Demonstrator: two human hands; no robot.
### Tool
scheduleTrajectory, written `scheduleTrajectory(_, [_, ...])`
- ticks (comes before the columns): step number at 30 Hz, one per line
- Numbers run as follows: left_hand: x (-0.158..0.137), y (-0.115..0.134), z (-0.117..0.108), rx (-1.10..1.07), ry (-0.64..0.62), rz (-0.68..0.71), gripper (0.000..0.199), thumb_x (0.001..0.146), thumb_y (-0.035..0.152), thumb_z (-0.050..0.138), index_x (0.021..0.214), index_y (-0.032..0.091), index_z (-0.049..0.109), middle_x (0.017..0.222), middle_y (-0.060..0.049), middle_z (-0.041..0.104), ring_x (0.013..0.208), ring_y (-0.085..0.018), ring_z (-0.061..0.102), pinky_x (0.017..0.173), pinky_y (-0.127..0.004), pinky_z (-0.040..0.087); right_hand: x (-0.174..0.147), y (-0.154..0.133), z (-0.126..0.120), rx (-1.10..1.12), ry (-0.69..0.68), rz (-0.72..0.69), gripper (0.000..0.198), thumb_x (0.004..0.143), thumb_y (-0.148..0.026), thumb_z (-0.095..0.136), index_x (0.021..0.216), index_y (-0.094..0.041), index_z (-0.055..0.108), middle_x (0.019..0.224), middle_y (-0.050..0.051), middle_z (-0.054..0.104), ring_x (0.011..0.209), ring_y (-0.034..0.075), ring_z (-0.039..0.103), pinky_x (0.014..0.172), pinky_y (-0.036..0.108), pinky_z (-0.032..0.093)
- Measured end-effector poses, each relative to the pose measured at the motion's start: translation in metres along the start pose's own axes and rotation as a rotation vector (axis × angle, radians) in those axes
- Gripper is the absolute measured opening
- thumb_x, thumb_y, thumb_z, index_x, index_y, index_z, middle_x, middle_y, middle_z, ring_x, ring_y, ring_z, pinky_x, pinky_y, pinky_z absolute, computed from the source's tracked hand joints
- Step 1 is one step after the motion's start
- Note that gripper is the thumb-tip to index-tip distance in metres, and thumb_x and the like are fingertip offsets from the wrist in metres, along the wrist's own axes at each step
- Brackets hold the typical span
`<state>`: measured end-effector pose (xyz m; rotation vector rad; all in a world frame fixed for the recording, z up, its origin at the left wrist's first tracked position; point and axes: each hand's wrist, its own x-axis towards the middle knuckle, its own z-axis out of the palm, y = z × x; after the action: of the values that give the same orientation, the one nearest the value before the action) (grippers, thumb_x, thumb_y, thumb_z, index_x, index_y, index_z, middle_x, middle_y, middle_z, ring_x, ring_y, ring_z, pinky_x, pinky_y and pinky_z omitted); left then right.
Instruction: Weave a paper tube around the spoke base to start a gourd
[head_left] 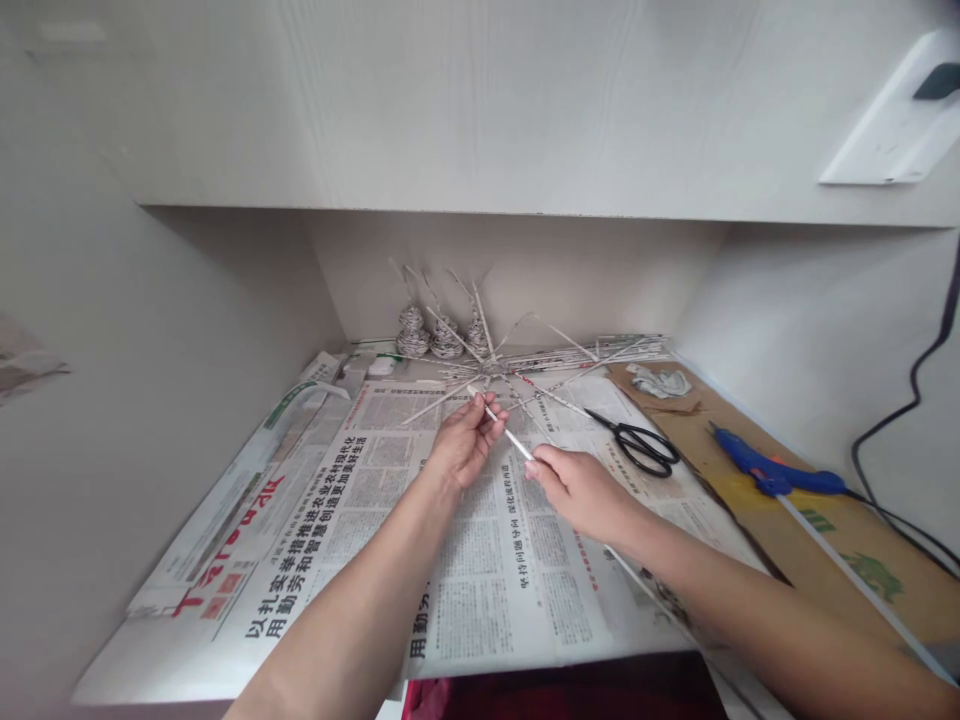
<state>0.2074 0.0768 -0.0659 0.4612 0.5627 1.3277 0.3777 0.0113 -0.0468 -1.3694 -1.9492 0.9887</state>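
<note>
A thin white rolled-paper stick (pixel 514 440) slants between my two hands above the newspaper. The fingers of my left hand (pixel 471 435) are closed on its upper part, close to the woven piece. Lower down, my right hand (pixel 574 487) pinches the same stick, and a long thin strip runs out below that hand toward the front edge. Just beyond my left hand lies a woven newspaper piece (pixel 491 370) with several paper sticks radiating from its middle. Black-handled scissors (pixel 637 445) lie to the right, their blades pointing at the woven piece.
Newspaper sheets (pixel 315 540) cover the table. At the back stand several small woven gourd shapes (pixel 412 335) beside a bundle of paper sticks (pixel 622 349). On cardboard (pixel 817 570) at right rest a blue glue gun (pixel 772 465) with its cord and a crumpled cloth (pixel 658 381). Walls enclose three sides.
</note>
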Motion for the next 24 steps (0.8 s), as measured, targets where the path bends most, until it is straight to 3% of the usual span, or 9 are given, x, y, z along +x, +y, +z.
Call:
scheduleTrajectory(5, [0.001, 0.000, -0.001, 0.006, -0.003, -0.025, 0.014, 0.082, 0.019, 0.054, 0.088, 0.008, 0.062, 0.072, -0.006, 0.061, 0.064, -0.011, 0.064, 0.053, -0.016, 0.053, 0.007, 0.008, 0.008, 0.687, -0.338, 0.285, 0.039, 0.083, -0.058, 0.040, 0.080, -0.020, 0.046, 0.046, -0.008, 0.039, 0.042, 0.012, 0.050, 0.042, 0.023, 0.034])
scheduleTrajectory(7, [0.000, -0.001, -0.001, 0.034, 0.010, -0.039, 0.015, 0.082, 0.020, 0.055, 0.089, 0.009, 0.062, 0.073, -0.006, 0.062, 0.064, -0.012, 0.065, 0.054, -0.017, 0.054, 0.011, 0.011, 0.009, 0.715, -0.341, 0.281, 0.040, 0.082, -0.059, 0.043, 0.083, -0.019, 0.048, 0.048, -0.007, 0.043, 0.045, 0.013, 0.054, 0.042, 0.022, 0.035])
scheduleTrajectory(11, [-0.001, -0.002, -0.001, 0.084, -0.012, -0.087, 0.015, 0.081, 0.016, 0.055, 0.093, 0.009, 0.062, 0.077, -0.008, 0.063, 0.067, -0.012, 0.065, 0.058, -0.019, 0.055, 0.023, 0.013, 0.011, 0.595, -0.215, 0.223, 0.040, 0.080, -0.058, 0.048, 0.081, -0.017, 0.050, 0.048, -0.005, 0.050, 0.045, 0.012, 0.054, 0.044, 0.021, 0.038])
scheduleTrajectory(15, [-0.001, -0.004, -0.001, 0.091, -0.043, -0.111, 0.016, 0.082, 0.014, 0.055, 0.094, 0.008, 0.062, 0.075, -0.009, 0.064, 0.066, -0.012, 0.065, 0.058, -0.018, 0.054, 0.031, 0.016, 0.009, 0.695, -0.376, 0.259, 0.041, 0.081, -0.058, 0.045, 0.080, -0.017, 0.051, 0.049, -0.003, 0.052, 0.049, 0.014, 0.059, 0.046, 0.023, 0.041])
scheduleTrajectory(17, [0.000, -0.006, -0.001, 0.082, -0.050, -0.119, 0.017, 0.082, 0.014, 0.053, 0.095, 0.008, 0.062, 0.075, -0.009, 0.064, 0.066, -0.011, 0.064, 0.060, -0.019, 0.055, 0.035, 0.018, 0.005, 0.600, -0.297, 0.251, 0.044, 0.081, -0.059, 0.043, 0.084, -0.016, 0.054, 0.056, 0.000, 0.057, 0.051, 0.014, 0.059, 0.045, 0.022, 0.040])
scheduleTrajectory(19, [-0.001, -0.009, -0.001, 0.081, -0.060, -0.133, 0.018, 0.083, 0.014, 0.053, 0.095, 0.007, 0.063, 0.076, -0.009, 0.064, 0.067, -0.011, 0.064, 0.064, -0.020, 0.055, 0.041, 0.018, 0.000, 0.456, -0.074, 0.204, 0.043, 0.081, -0.058, 0.045, 0.087, -0.017, 0.055, 0.067, 0.002, 0.061, 0.055, 0.013, 0.059, 0.046, 0.022, 0.041])
scheduleTrajectory(22, [-0.003, -0.014, 0.000, 0.096, -0.076, -0.152, 0.018, 0.082, 0.013, 0.053, 0.096, 0.007, 0.064, 0.078, -0.009, 0.064, 0.069, -0.011, 0.064, 0.067, -0.022, 0.056, 0.049, 0.014, -0.008, 0.256, 0.229, 0.022, 0.034, 0.078, -0.051, 0.054, 0.085, -0.019, 0.058, 0.080, 0.003, 0.064, 0.070, 0.014, 0.060, 0.060, 0.025, 0.046])
scheduleTrajectory(24, [-0.005, -0.018, 0.001, 0.107, -0.085, -0.155, 0.017, 0.082, 0.012, 0.053, 0.094, 0.007, 0.064, 0.078, -0.009, 0.065, 0.069, -0.011, 0.064, 0.068, -0.022, 0.056, 0.053, 0.011, -0.010, 0.170, 0.282, -0.074, 0.029, 0.078, -0.047, 0.056, 0.082, -0.019, 0.061, 0.082, 0.003, 0.066, 0.076, 0.016, 0.060, 0.070, 0.028, 0.046])
